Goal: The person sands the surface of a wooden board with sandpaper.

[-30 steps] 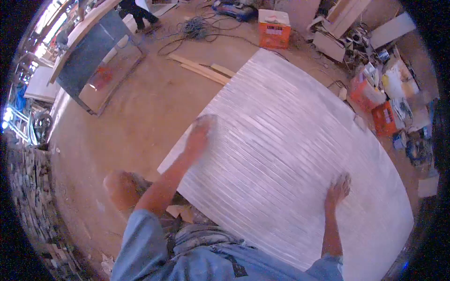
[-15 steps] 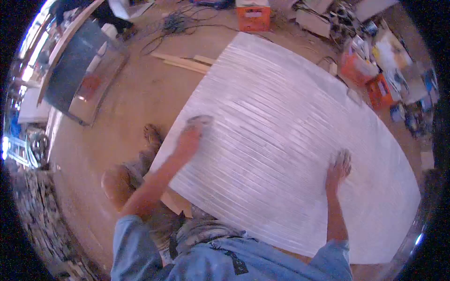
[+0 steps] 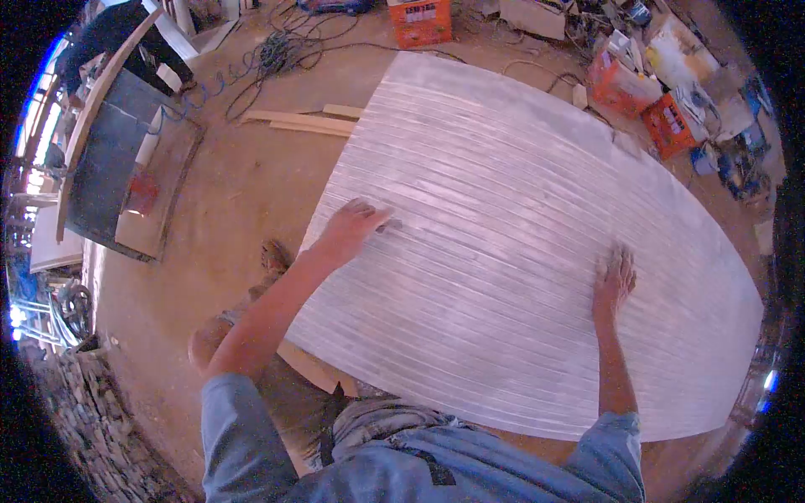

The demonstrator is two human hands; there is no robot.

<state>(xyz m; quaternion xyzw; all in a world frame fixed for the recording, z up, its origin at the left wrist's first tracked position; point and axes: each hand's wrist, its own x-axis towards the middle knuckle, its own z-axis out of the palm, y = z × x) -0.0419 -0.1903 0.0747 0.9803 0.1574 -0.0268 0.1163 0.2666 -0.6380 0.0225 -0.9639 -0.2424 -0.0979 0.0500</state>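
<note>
A large whitish panel [image 3: 503,277] with many parallel grooves lies in front of me, its pale dust or coating streaked over the ridges. My left hand [image 3: 352,228] rests near its left edge, fingers bent together over a small dark thing [image 3: 391,225] that I cannot identify. Most of that thing is hidden under the fingers. On the right part of the panel, my right hand [image 3: 616,272] lies flat with its fingers apart and holds nothing.
Wooden strips [image 3: 310,123] lie on the floor beyond the panel's left edge. Cables and a coiled hose [image 3: 281,54] run behind them, near an orange crate [image 3: 421,23]. More crates [image 3: 668,126] and clutter line the right. At upper left, a person [image 3: 109,38] stands by a table [image 3: 109,126].
My left hand has shifted slightly right across the panel and turned, now less blurred. The right hand stays flat on the panel. The whole view has swung a little.
</note>
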